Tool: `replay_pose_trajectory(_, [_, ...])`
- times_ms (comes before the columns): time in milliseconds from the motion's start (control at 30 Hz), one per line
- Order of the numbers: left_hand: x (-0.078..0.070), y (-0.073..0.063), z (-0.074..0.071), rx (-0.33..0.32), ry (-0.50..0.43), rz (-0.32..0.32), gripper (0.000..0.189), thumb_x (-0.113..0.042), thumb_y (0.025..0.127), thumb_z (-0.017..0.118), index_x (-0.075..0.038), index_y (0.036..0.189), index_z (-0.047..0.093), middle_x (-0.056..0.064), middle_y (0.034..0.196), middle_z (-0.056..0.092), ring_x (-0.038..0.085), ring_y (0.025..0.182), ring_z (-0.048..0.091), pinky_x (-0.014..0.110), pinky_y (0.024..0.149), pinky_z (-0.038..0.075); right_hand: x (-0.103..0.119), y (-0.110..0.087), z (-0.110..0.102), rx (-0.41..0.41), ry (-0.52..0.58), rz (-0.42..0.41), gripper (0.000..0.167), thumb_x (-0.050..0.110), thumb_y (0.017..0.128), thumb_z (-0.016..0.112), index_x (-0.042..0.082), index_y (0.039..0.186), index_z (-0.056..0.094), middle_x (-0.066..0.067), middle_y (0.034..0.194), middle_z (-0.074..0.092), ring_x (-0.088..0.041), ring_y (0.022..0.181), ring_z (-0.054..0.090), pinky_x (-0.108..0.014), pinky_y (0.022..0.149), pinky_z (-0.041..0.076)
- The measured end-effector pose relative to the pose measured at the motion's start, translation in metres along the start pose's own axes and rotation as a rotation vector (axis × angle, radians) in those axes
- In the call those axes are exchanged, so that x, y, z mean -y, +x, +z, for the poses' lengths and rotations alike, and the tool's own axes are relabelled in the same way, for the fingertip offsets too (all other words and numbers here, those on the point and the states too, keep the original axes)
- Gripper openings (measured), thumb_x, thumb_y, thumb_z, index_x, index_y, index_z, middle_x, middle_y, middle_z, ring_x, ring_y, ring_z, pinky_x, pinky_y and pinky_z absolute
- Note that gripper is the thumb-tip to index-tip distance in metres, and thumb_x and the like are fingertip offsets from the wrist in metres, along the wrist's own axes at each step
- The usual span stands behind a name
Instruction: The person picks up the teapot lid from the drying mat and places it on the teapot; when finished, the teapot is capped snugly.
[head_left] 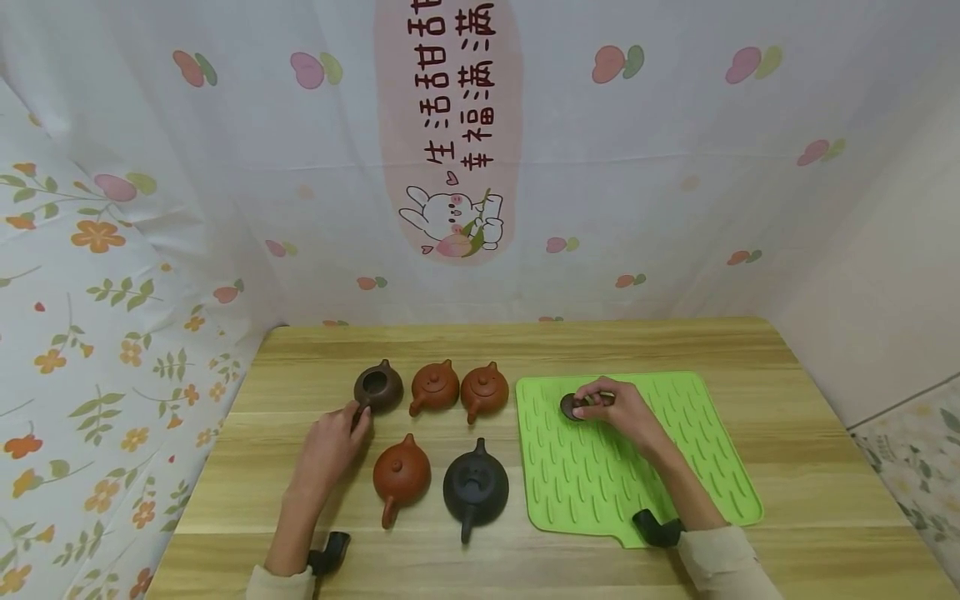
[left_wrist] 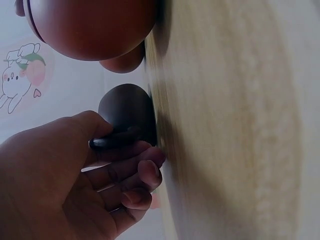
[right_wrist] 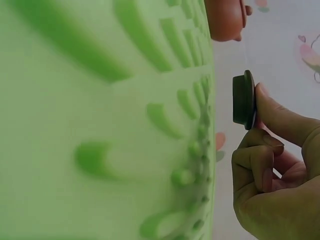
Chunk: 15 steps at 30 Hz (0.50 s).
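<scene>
A dark brown teapot (head_left: 381,392) stands lidless at the back left of the table, its round opening facing up. My left hand (head_left: 330,446) pinches its handle (left_wrist: 114,139) between thumb and forefinger, the other fingers loosely bent below. Over the green mat, my right hand (head_left: 618,408) holds the small dark teapot lid (right_wrist: 243,100) by its top with thumb and fingers. In the right wrist view the lid's inner rim faces the mat, with a gap between them. The lid's knob is hidden by the fingers.
Two reddish teapots, one (head_left: 435,387) beside another (head_left: 484,389), stand right of the brown one. Nearer are an orange-brown teapot (head_left: 402,473) and a black teapot (head_left: 476,485), both lidded. The ridged green mat (head_left: 660,467) lies on the wooden table (head_left: 810,467), before a patterned curtain (head_left: 315,192).
</scene>
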<state>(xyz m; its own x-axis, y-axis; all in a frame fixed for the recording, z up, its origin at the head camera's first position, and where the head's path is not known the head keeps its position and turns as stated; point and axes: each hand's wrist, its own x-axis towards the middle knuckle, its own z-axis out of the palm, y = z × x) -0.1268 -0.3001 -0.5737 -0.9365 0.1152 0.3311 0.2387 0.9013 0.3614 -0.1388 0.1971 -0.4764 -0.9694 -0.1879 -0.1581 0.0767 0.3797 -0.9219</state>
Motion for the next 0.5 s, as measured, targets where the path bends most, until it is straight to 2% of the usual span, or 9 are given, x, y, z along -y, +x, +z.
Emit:
replay_pose_trajectory(200, [-0.001,0.000,0.001,-0.028,0.000,0.025,0.022,-0.016,0.105,0.069,0.002,0.093,0.067,0.009,0.064,0.059,0.019,0.054,0.050,0.039,0.049,0.044,0.011,0.004,0.006,0.012,-0.002,-0.013,0.023,0.006,0.096,0.083,-0.004,0.115,0.076,-0.005,0.093,0.049,-0.013,0.078,0.043,-0.029,0.069,0.041])
replay_pose_trajectory(500, [-0.005,-0.001,-0.002,-0.018,0.000,-0.002,0.021,-0.017,0.106,0.069,-0.001,0.092,0.067,0.008,0.063,0.058,0.020,0.053,0.050,0.042,0.050,0.045,0.029,0.009,0.017,0.034,0.017,-0.057,0.022,0.007,0.095,0.085,-0.003,0.113,0.077,-0.007,0.095,0.051,-0.013,0.077,0.044,-0.030,0.069,0.041])
